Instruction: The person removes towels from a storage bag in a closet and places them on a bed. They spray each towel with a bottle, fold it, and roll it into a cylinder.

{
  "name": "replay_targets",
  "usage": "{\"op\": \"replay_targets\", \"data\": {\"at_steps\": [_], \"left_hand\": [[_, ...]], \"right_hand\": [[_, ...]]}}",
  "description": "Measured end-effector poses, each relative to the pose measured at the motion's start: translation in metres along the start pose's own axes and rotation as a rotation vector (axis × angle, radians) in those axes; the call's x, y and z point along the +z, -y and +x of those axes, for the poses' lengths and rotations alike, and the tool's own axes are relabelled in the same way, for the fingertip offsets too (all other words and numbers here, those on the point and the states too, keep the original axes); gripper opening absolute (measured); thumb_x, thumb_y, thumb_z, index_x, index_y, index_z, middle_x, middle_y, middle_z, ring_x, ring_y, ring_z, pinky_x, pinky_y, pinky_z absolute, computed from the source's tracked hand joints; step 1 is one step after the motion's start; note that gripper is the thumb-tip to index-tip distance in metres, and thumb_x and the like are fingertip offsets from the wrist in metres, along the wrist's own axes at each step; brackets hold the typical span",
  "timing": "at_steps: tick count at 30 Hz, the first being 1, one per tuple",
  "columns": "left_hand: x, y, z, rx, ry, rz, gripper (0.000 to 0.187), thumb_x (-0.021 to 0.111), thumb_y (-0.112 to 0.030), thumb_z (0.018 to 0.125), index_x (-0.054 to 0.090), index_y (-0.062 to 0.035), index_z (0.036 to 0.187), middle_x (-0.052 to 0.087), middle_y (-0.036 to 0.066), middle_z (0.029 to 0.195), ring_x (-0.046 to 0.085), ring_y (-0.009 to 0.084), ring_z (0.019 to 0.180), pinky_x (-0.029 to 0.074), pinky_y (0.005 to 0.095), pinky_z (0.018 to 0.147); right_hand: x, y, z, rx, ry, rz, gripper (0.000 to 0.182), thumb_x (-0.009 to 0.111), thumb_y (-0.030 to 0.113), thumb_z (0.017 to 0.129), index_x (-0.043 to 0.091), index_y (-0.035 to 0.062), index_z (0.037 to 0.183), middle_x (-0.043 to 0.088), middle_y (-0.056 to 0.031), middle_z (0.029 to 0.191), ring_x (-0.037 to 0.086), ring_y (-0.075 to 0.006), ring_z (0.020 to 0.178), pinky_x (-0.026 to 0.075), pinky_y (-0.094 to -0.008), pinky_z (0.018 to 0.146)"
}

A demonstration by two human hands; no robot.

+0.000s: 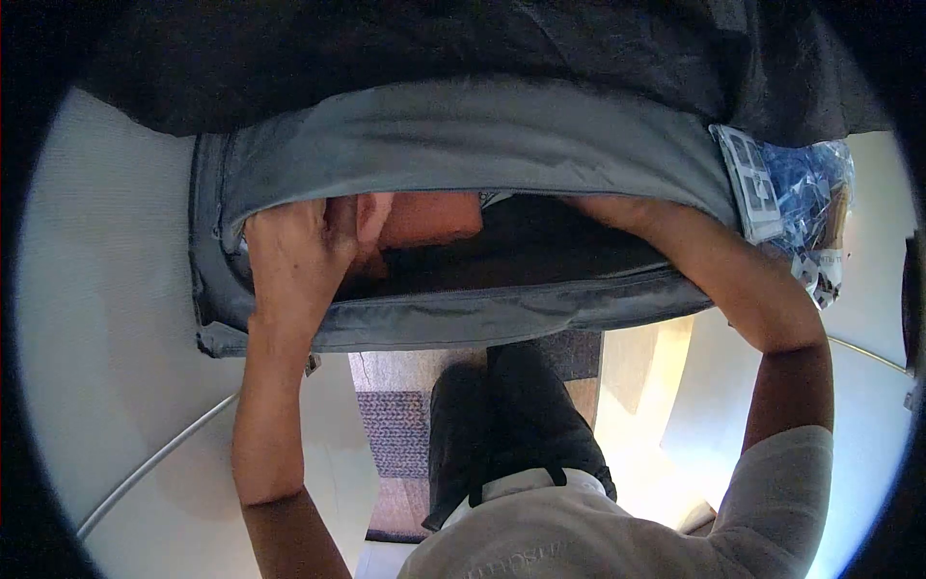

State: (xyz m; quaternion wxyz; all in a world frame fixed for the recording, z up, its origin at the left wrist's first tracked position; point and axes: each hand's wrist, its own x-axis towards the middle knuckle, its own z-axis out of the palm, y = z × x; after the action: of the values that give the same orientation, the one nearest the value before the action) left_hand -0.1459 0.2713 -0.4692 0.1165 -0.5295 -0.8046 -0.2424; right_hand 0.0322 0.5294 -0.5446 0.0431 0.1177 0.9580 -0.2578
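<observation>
A large grey fabric case point(463, 145) lies across the view with its zipped flap partly open. My left hand point(304, 236) reaches into the left end of the opening, its fingers bent beside a reddish-orange item point(431, 218) inside; whether it grips that item is unclear. At the right side of the opening, my right hand point(612, 209) goes in under the flap, and its fingers are hidden. The inside of the case between both hands is dark.
Black fabric point(463, 43) hangs behind the case. Clear plastic packaging point(805, 193) and a printed card point(748, 183) sit at its right end. A white cable point(159, 463) runs at lower left. Below are a woven rug point(394, 434) and wooden floor.
</observation>
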Motion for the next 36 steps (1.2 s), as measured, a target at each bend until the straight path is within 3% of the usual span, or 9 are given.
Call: {"op": "replay_targets", "data": {"at_steps": [5,7,8,10,18,23,26,29,36], "left_hand": [[-0.002,0.001,-0.003,-0.072,0.091,0.036,0.021,0.066,-0.013,0.074,0.060,0.0014,0.089,0.062,0.021,0.078,0.059,0.0406,0.072,0.045,0.0448,0.067],[-0.001,0.001,-0.002,-0.091,0.104,0.025,0.022,0.066,-0.015,0.075,0.061,0.0014,0.088,0.062,0.022,0.080,0.059,0.0411,0.074,0.045,0.0453,0.068],[0.000,0.002,-0.001,-0.114,0.103,0.020,0.023,0.066,-0.017,0.075,0.061,0.0014,0.088,0.062,0.022,0.082,0.058,0.0417,0.075,0.045,0.0457,0.069],[0.003,0.004,0.000,-0.102,0.083,-0.005,0.024,0.066,-0.018,0.075,0.061,0.0018,0.089,0.062,0.022,0.083,0.058,0.0417,0.078,0.044,0.0460,0.070],[0.005,0.017,-0.004,-0.126,0.062,-0.159,0.024,0.061,-0.022,0.080,0.063,0.0013,0.086,0.062,0.023,0.080,0.060,0.0404,0.074,0.047,0.0451,0.065],[-0.029,-0.003,0.000,-0.304,0.437,-0.066,0.029,0.068,-0.024,0.073,0.063,0.0008,0.087,0.062,0.021,0.077,0.061,0.0379,0.071,0.048,0.0438,0.063],[-0.030,0.005,-0.008,0.040,0.024,0.007,0.030,0.070,-0.021,0.067,0.063,-0.0007,0.088,0.063,0.020,0.075,0.062,0.0358,0.069,0.049,0.0428,0.061],[-0.034,0.011,-0.012,-0.178,0.247,0.054,0.035,0.071,-0.028,0.069,0.062,-0.0017,0.089,0.063,0.018,0.079,0.060,0.0372,0.075,0.047,0.0455,0.067],[-0.035,0.034,-0.013,-0.137,0.180,0.051,0.021,0.066,-0.019,0.070,0.059,-0.0041,0.083,0.062,0.018,0.076,0.059,0.0370,0.071,0.046,0.0467,0.064]], "right_hand": [[0.005,0.040,0.007,-0.130,0.125,0.033,0.044,0.043,0.039,0.090,0.051,0.0078,0.121,0.055,-0.0158,0.119,0.050,-0.0272,0.115,0.036,-0.0403,0.101],[0.009,0.053,0.011,-0.628,0.235,-0.477,0.041,0.043,0.037,0.091,0.054,0.0063,0.116,0.057,-0.0150,0.115,0.052,-0.0241,0.111,0.040,-0.0365,0.096],[0.022,0.051,0.015,-0.626,0.234,-0.476,0.041,0.043,0.037,0.091,0.054,0.0063,0.116,0.057,-0.0150,0.115,0.052,-0.0241,0.111,0.040,-0.0365,0.096],[0.055,0.053,0.029,0.030,0.226,0.489,0.034,0.045,0.030,0.090,0.057,0.0057,0.111,0.060,-0.0135,0.108,0.056,-0.0220,0.103,0.045,-0.0358,0.090],[0.079,0.123,0.114,-0.618,0.348,0.979,0.028,0.049,0.024,0.089,0.059,0.0035,0.105,0.061,-0.0106,0.096,0.057,-0.0184,0.096,0.049,-0.0331,0.079],[0.065,0.119,0.098,-0.136,0.436,1.201,0.026,0.050,0.024,0.089,0.059,0.0038,0.102,0.061,-0.0090,0.093,0.058,-0.0175,0.087,0.048,-0.0307,0.069],[0.053,0.113,0.085,0.266,0.400,1.468,0.025,0.051,0.025,0.089,0.058,0.0040,0.101,0.061,-0.0080,0.091,0.058,-0.0170,0.081,0.048,-0.0294,0.063],[0.042,0.112,0.073,0.553,0.298,1.673,0.024,0.051,0.025,0.089,0.058,0.0042,0.099,0.061,-0.0071,0.089,0.058,-0.0165,0.076,0.048,-0.0280,0.057],[-0.039,0.159,0.017,0.774,0.161,1.801,0.020,0.049,0.020,0.090,0.056,0.0028,0.098,0.059,-0.0069,0.082,0.056,-0.0137,0.064,0.041,-0.0184,0.041]]}}
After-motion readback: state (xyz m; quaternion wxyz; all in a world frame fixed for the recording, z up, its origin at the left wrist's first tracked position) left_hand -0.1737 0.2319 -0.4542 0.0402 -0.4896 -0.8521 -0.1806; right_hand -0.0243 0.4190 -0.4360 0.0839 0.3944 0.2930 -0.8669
